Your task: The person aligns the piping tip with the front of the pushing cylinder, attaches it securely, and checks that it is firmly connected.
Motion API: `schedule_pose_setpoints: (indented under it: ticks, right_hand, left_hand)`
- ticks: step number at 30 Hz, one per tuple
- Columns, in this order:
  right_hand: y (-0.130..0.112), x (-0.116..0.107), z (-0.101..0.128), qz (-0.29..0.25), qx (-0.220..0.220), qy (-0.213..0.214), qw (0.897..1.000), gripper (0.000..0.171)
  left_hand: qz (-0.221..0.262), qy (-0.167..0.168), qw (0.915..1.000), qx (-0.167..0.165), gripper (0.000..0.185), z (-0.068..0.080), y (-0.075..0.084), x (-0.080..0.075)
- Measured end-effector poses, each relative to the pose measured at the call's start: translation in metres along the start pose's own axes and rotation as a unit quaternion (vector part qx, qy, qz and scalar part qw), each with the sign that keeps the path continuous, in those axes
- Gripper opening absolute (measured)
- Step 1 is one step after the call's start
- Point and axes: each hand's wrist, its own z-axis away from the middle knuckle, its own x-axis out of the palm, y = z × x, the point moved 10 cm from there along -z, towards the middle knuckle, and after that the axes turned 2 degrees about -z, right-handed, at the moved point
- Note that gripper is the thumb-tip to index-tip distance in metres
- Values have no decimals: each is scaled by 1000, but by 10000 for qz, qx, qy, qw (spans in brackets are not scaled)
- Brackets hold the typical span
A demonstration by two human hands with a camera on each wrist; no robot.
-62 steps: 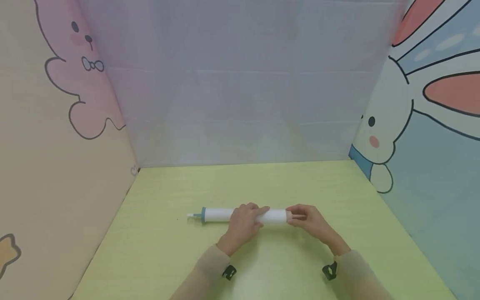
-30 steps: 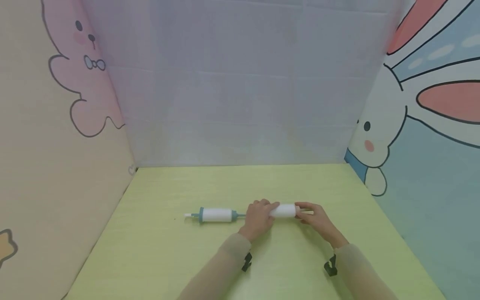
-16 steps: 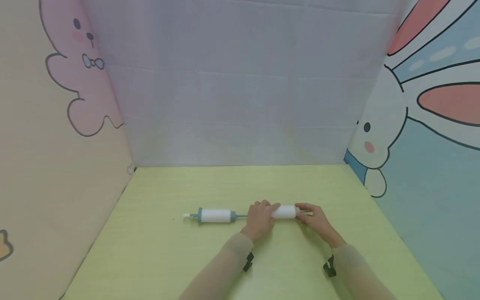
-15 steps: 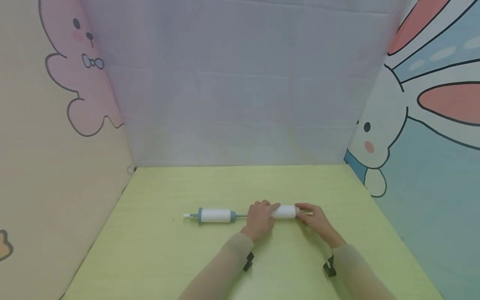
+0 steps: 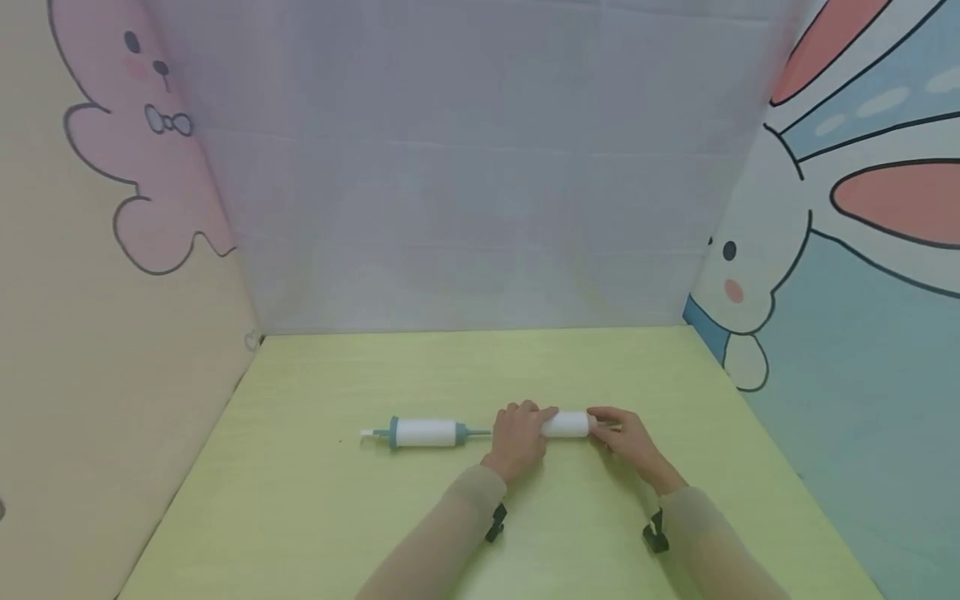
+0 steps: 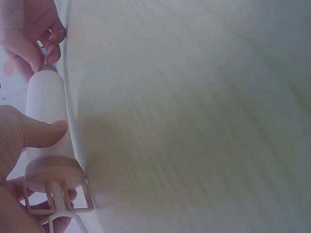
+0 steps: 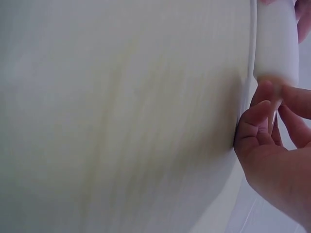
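A white tube lies across the green table. My left hand grips its left end, thumb pressed on the tube. My right hand pinches a thin stub at the tube's right end, fingers curled just below the tube. To the left, on the table, lies a second white section with teal collars, a small nozzle at its far left and a thin teal rod running toward my left hand. A pale flange with a frame shows at the tube's near end.
Three panels wall in the table: a cream one with a pink cartoon animal at left, a plain lilac one behind, and a blue one with a white rabbit at right. Black clips sit on both sleeves.
Since 2.1 s ago the right white tube has slid to the right away from the left section, baring a teal collar and rod; my left hand went with it. Over the last second nothing moved.
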Motion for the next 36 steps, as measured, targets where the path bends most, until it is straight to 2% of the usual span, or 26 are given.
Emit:
schedule_pose_setpoints:
  ticks: [8, 18, 24, 31, 36]
  right_hand:
    - [-3, 1, -1, 383, -177, 78, 9991, 41]
    - [1, 2, -1, 263, 31, 122, 9996, 39]
    - [0, 3, -1, 290, -73, 129, 9995, 40]
    - [-1, 5, -1, 224, -149, -3, 9996, 42]
    - [-1, 5, 0, 208, -200, -77, 9996, 42]
  left_hand:
    - [-81, 11, 9999, -76, 46, -3, -2, 4]
    - [-88, -135, 9998, -92, 47, -2, -4, 6]
    - [-95, -144, 9998, -92, 50, -2, -4, 3]
    - [-238, -163, 9992, -259, 55, -3, -8, 5]
    - [-160, -189, 9993, -269, 59, -4, -7, 4]
